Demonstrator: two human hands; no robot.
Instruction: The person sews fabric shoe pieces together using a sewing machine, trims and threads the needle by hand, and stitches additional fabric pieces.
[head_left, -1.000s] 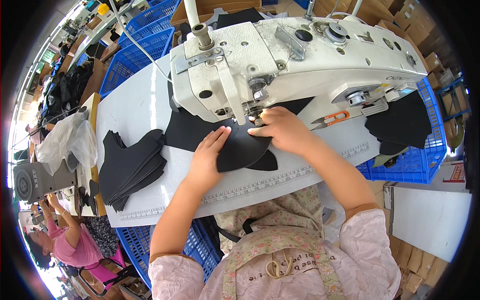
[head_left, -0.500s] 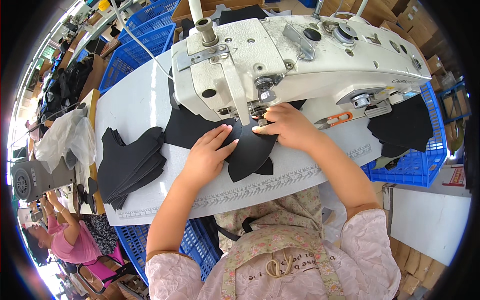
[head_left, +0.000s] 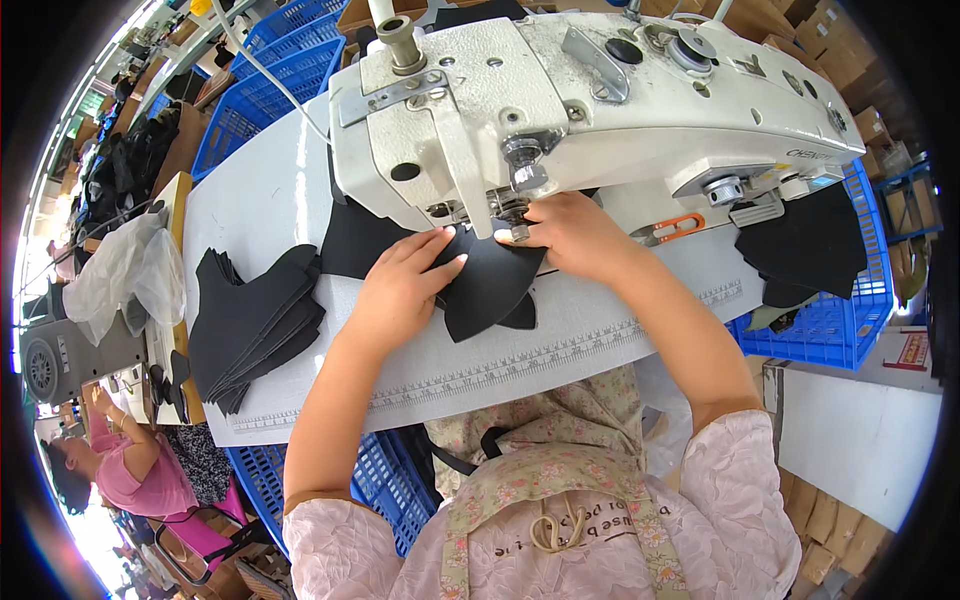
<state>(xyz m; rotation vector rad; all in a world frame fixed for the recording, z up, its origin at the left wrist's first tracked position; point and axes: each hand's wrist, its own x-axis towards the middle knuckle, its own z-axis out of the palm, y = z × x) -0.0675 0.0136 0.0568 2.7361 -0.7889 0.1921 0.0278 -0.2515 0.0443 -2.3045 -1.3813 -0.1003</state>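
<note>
A black cut piece of sheet material lies under the needle area of a white sewing machine; its pointed end faces me. My left hand rests flat on the piece, left of the needle, with its thumb apart from its fingers. Right of the presser foot, my right hand has bent fingers and holds the piece down close to the foot. The machine head partly hides those fingertips. A second black layer shows beneath the piece.
A stack of black cut pieces lies left on the grey table, with a ruler strip along its near edge. Orange-handled snips lie by the machine. More black pieces overlie a blue crate. A person sits far left.
The black piece has slid a little away from me under the machine, and both hands have moved with it. The whole view has shifted slightly.
</note>
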